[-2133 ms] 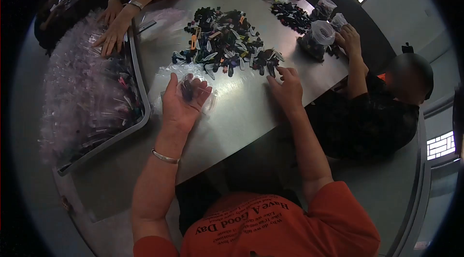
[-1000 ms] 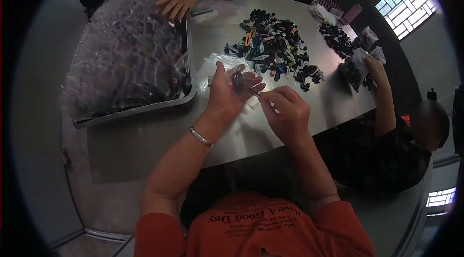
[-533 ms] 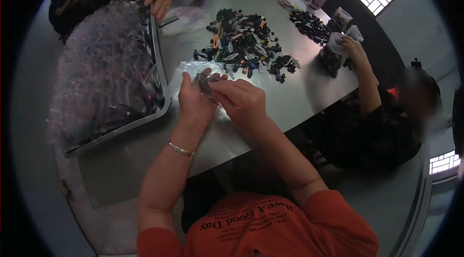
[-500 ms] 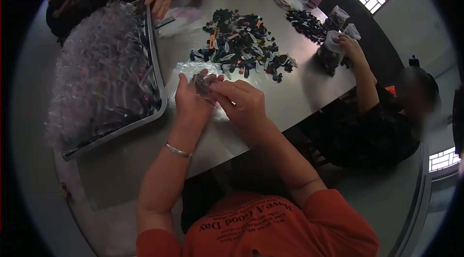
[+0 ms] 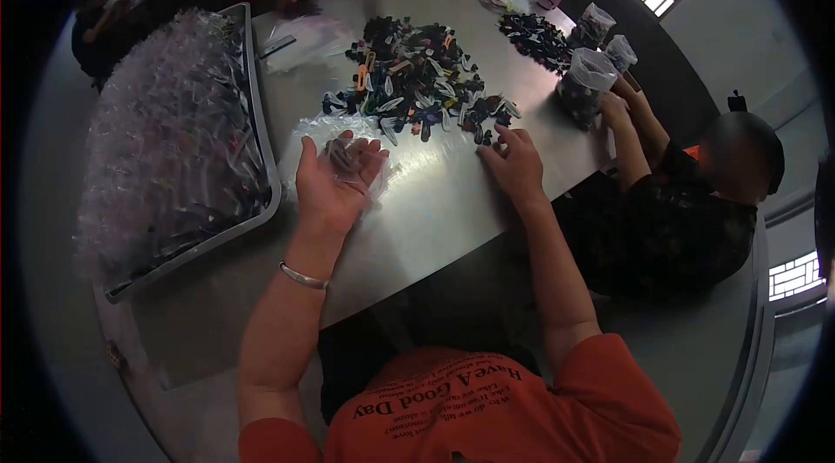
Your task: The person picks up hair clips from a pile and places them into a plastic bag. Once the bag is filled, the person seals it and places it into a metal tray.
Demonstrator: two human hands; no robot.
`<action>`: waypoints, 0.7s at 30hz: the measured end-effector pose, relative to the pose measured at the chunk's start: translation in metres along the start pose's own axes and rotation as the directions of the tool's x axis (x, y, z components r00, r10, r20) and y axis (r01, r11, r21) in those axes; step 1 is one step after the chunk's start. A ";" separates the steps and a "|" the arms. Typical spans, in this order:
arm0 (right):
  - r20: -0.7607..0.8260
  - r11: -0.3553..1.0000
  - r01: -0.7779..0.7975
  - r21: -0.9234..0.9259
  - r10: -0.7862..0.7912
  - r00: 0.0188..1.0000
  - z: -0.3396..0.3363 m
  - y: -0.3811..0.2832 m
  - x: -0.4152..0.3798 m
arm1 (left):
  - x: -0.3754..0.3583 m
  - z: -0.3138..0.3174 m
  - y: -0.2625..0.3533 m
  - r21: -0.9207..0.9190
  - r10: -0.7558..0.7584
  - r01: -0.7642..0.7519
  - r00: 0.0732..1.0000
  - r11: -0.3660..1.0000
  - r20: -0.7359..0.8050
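Palm up, the left hand [image 5: 332,190] half-curls its fingers round dark clips [image 5: 343,156] — likely to cradle them; at four o'clock on the clip pile [image 5: 413,84], the right hand [image 5: 519,165] has slightly parted fingers — hold unclear.

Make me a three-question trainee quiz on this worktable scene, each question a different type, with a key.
1. True or false: the left hand is turned palm up.

2. Multiple choice: the right hand is nearest to
A) the pink container at the far edge
B) the large heap of small clips
C) the striped box

3. Fill in the blank: seen by the person wearing the camera, the grey-rimmed tray of clear plastic packets stands to the ____ of that heap.

Key: 1 true; 2 B; 3 left.
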State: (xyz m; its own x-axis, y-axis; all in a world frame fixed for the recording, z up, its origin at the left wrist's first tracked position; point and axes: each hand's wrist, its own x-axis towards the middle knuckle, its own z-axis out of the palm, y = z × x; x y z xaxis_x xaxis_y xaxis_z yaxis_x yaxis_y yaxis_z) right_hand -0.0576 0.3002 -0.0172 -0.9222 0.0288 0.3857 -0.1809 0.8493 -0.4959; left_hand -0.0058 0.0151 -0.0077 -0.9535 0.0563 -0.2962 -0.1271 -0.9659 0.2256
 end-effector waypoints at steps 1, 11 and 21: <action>0.022 0.998 0.031 -0.060 -0.030 0.999 0.001 -0.002 0.004 | 0.000 0.000 0.000 0.008 0.005 -0.005 1.000 1.000 -0.002; 0.127 0.991 0.133 0.032 -0.136 0.983 -0.001 0.017 0.027 | 0.003 -0.005 0.002 0.004 -0.013 0.013 0.998 1.000 0.063; 0.051 0.945 0.287 0.158 -0.298 0.953 0.020 -0.011 0.049 | 0.003 -0.003 0.002 0.031 -0.007 0.006 1.000 0.999 0.028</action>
State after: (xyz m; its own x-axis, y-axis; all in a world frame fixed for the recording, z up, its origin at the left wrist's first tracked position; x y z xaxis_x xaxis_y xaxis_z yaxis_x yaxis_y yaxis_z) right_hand -0.1076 0.2815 -0.0085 -0.8427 -0.2521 0.4758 -0.4891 0.7278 -0.4807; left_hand -0.0083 0.0123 -0.0108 -0.9599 0.0702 -0.2715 -0.1414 -0.9572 0.2524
